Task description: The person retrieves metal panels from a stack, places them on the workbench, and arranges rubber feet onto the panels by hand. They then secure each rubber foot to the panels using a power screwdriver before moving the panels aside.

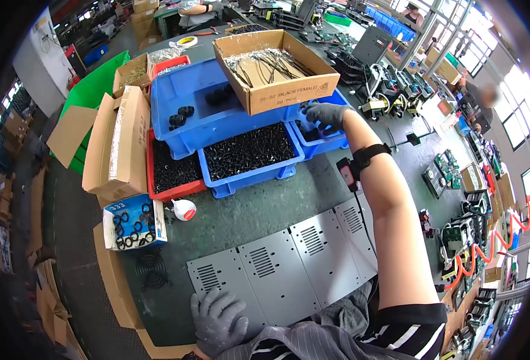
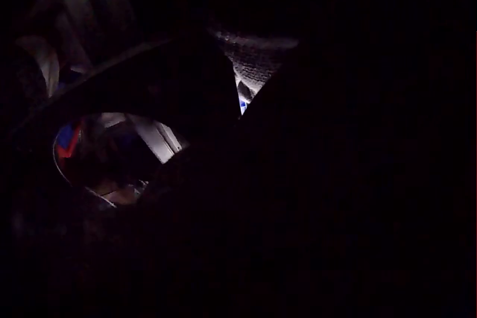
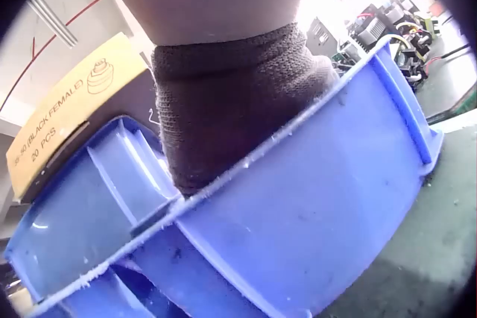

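My gloved right hand (image 1: pixel 326 116) reaches into a small blue bin (image 1: pixel 322 144) at the right of the stacked bins. In the right wrist view the glove (image 3: pixel 238 109) goes down behind the wall of the blue bin (image 3: pixel 313 199), and its fingers are hidden. My gloved left hand (image 1: pixel 218 321) lies with spread fingers at the lower left edge of a row of grey slotted metal plates (image 1: pixel 283 276). Almost all of the left wrist view is dark.
A carton (image 1: pixel 292 99) of black cables sits on a blue bin (image 1: pixel 187 129). Beside a bin of black screws (image 1: pixel 250 153) are a red bin (image 1: pixel 178 174), a box of black rings (image 1: pixel 134 222) and a white bottle (image 1: pixel 184 210). Circuit assemblies (image 1: pixel 445 171) lie at right.
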Motion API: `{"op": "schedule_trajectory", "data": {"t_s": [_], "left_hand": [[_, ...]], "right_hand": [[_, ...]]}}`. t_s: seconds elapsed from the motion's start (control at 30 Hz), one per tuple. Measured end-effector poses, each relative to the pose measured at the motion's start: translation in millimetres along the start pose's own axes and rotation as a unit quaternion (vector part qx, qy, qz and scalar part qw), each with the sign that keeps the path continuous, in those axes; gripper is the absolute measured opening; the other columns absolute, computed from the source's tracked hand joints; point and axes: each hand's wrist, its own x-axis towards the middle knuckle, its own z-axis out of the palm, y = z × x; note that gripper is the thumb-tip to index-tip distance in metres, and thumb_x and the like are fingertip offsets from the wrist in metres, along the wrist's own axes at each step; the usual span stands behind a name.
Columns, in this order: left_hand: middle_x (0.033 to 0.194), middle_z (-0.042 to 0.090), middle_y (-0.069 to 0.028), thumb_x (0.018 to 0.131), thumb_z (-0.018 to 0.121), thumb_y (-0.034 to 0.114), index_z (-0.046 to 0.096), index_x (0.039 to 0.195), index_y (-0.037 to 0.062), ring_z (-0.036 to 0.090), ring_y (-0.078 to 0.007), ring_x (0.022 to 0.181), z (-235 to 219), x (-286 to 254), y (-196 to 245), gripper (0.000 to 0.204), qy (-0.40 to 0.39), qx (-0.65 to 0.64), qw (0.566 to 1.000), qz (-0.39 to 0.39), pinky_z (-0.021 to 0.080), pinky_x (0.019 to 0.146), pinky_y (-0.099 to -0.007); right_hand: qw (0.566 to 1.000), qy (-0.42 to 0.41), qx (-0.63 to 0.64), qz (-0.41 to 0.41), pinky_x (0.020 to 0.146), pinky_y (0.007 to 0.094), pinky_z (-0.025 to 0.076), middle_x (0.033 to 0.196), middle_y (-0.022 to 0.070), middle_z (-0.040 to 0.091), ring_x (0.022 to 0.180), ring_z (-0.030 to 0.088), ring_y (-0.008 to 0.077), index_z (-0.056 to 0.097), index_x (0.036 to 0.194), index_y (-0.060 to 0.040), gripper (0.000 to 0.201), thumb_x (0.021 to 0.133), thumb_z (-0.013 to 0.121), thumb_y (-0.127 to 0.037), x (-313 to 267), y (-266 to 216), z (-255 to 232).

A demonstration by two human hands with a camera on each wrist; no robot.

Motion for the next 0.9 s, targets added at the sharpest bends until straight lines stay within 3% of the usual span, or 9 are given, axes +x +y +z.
{"op": "schedule_trajectory", "data": {"t_s": [0.1, 0.13, 0.37, 0.4, 0.43, 0.5, 0.57, 0.73, 0.9], "left_hand": [[0.101, 0.057, -0.006, 0.074, 0.057, 0.034, 0.065, 0.088, 0.0127, 0.043, -0.0293, 0.108, -0.8, -0.1, -0.1, 0.027, 0.003, -0.005, 1.0, 0.0, 0.027, 0.095, -0.0517], [0.101, 0.057, -0.006, 0.074, 0.057, 0.034, 0.065, 0.088, 0.0127, 0.043, -0.0293, 0.108, -1.0, 0.1, 0.1, 0.027, 0.007, -0.003, 1.0, 0.0, 0.027, 0.095, -0.0517], [0.103, 0.058, -0.0044, 0.077, 0.053, 0.034, 0.065, 0.09, 0.0121, 0.044, -0.0277, 0.109, -1.0, -0.3, 0.6, 0.028, 0.015, -0.021, 0.999, -0.02, 0.026, 0.097, -0.0503], [0.103, 0.059, -0.0041, 0.077, 0.053, 0.034, 0.065, 0.09, 0.012, 0.045, -0.0274, 0.109, -1.6, 0.0, 0.9, 0.028, 0.014, -0.032, 0.999, -0.025, 0.025, 0.097, -0.05], [0.103, 0.059, -0.0041, 0.077, 0.053, 0.034, 0.065, 0.09, 0.012, 0.045, -0.0274, 0.109, -3.0, 0.6, 1.8, 0.028, 0.016, -0.031, 0.999, -0.027, 0.025, 0.097, -0.05], [0.103, 0.058, -0.004, 0.077, 0.054, 0.033, 0.065, 0.09, 0.012, 0.045, -0.0272, 0.108, -5.8, 1.9, 3.5, 0.028, 0.011, -0.028, 0.999, -0.024, 0.025, 0.097, -0.0492], [0.102, 0.058, -0.0038, 0.076, 0.054, 0.033, 0.065, 0.09, 0.0122, 0.045, -0.0271, 0.108, -4.7, 1.3, 3.5, 0.027, 0.015, -0.028, 0.999, -0.026, 0.025, 0.097, -0.0487], [0.101, 0.058, -0.0033, 0.074, 0.056, 0.032, 0.065, 0.09, 0.0123, 0.045, -0.0268, 0.107, -7.1, 6.2, 7.7, 0.027, 0.027, -0.024, 0.999, -0.012, 0.026, 0.096, -0.0473], [0.1, 0.058, -0.004, 0.073, 0.057, 0.033, 0.065, 0.088, 0.0125, 0.045, -0.0266, 0.106, -6.0, 6.2, 8.2, 0.026, 0.03, -0.029, 0.999, -0.012, 0.028, 0.095, -0.0475]], "right_hand": [[0.947, 0.009, -0.262, -0.187, 0.066, 0.0343, 0.047, 0.103, 0.0106, 0.059, 0.078, 0.06, 0.0212, 0.052, 0.12, -0.0125, 0.054, 0.068, 0.058, -0.022, 31.6, 14.4, 9.0], [0.916, 0.023, -0.358, -0.182, 0.063, 0.0291, 0.046, 0.095, 0.0085, 0.061, 0.071, 0.059, 0.0175, 0.048, 0.126, -0.0122, 0.062, 0.066, 0.058, -0.016, 29.9, 9.5, 17.1], [0.97, -0.095, -0.18, -0.13, 0.078, 0.0341, 0.047, 0.101, 0.0102, 0.063, 0.086, 0.06, 0.0224, 0.066, 0.097, -0.0077, 0.031, 0.067, 0.06, -0.013, -22.2, -19.5, 14.5], [0.964, -0.184, -0.14, -0.13, 0.078, 0.0327, 0.046, 0.1, 0.0087, 0.064, 0.085, 0.059, 0.0208, 0.062, 0.106, -0.0081, 0.039, 0.067, 0.062, -0.012, 34.3, 19.1, 3.0], [0.963, -0.184, -0.143, -0.133, 0.078, 0.0327, 0.046, 0.1, 0.0087, 0.064, 0.085, 0.059, 0.0208, 0.062, 0.106, -0.0081, 0.039, 0.067, 0.062, -0.012, 27.0, 19.3, 1.0], [0.981, -0.035, -0.097, -0.167, 0.076, 0.0315, 0.047, 0.094, 0.0072, 0.065, 0.076, 0.06, 0.0211, 0.057, 0.113, -0.0073, 0.045, 0.069, 0.058, -0.012, -1.4, 11.2, -1.2], [0.983, -0.071, -0.096, -0.14, 0.086, 0.0349, 0.044, 0.104, 0.0092, 0.063, 0.091, 0.06, 0.024, 0.053, 0.119, -0.0077, 0.047, 0.074, 0.057, -0.02, -0.1, 12.9, -12.2], [0.937, -0.038, -0.304, -0.168, 0.089, 0.0379, 0.042, 0.109, 0.0112, 0.06, 0.097, 0.058, 0.0259, 0.049, 0.122, -0.008, 0.049, 0.076, 0.057, -0.022, 42.3, 21.6, -24.2], [0.855, 0.004, -0.487, -0.18, 0.093, 0.041, 0.039, 0.114, 0.0132, 0.058, 0.103, 0.056, 0.0277, 0.045, 0.125, -0.0083, 0.052, 0.078, 0.057, -0.024, 79.2, 23.7, 13.8]]}}
